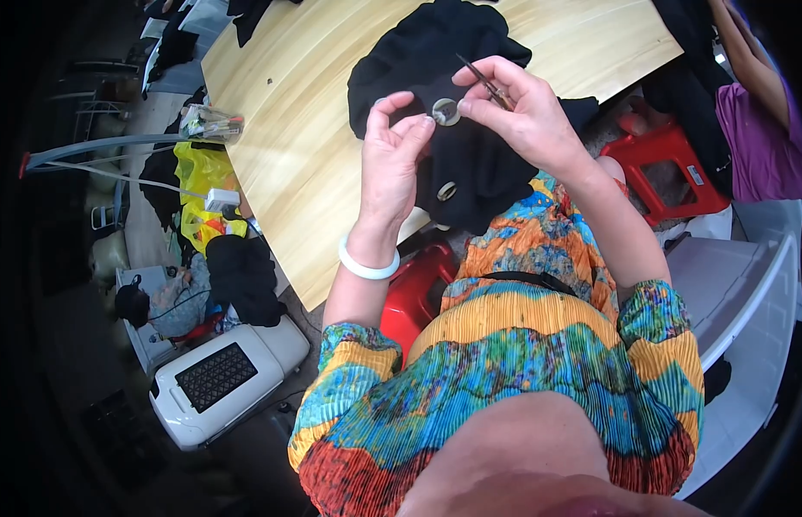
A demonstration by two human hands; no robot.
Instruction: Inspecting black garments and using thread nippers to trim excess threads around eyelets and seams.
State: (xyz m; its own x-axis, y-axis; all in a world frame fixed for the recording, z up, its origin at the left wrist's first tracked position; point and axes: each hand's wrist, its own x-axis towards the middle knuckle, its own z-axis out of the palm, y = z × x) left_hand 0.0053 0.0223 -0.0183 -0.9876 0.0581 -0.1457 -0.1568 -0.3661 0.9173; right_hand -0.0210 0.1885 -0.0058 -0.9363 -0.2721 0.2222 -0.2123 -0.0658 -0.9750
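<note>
Between both hands, above black cloth (401,65), is a small round pale-rimmed disc (445,112) with a dark middle, like a large button. My left hand (392,142) pinches its left edge between thumb and finger. My right hand (530,116) is closed round a slim dark pointed tool (480,76), like thread snips, its points toward the upper left. The right thumb and fingertips meet the disc's right edge. A second pale ring-shaped piece (447,190) lies on the cloth where it hangs over the table edge toward my lap.
The cloth lies on a light wooden table (280,155). Red plastic stools stand under the near edge (422,276) and at the right (668,168). A white machine casing (228,379) and yellow bag (202,185) are on the left. Another person's purple clothing (758,142) shows at right.
</note>
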